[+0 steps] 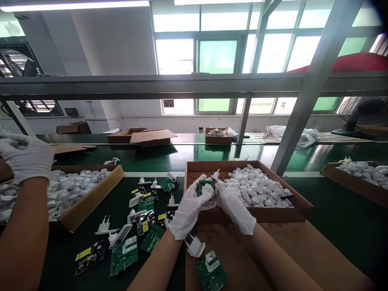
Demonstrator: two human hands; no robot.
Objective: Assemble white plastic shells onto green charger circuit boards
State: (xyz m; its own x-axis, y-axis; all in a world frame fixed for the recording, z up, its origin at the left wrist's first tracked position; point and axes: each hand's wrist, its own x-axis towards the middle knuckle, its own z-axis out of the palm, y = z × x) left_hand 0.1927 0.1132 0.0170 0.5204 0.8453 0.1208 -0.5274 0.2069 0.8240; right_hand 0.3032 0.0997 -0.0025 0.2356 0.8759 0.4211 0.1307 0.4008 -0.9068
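Note:
Both my hands wear white gloves and meet in front of a cardboard box (pixel 260 214) filled with white plastic plug covers (pixel 257 190). My left hand (pixel 190 210) is closed on a small green circuit board (pixel 206 186). My right hand (pixel 233 204) is closed beside it, pinching a white plug part with metal pins (pixel 216 175) against the board. Below my wrists lie another white plug piece (pixel 195 246) and a green board (pixel 211 270).
Several loose circuit boards (pixel 124 254) and plug pieces lie on the green belt to the left. A co-worker's gloved hand (pixel 27 157) hovers over a second box of white covers (pixel 91 198). Another box (pixel 360 169) sits at the right. A slanted metal strut (pixel 303 97) rises behind.

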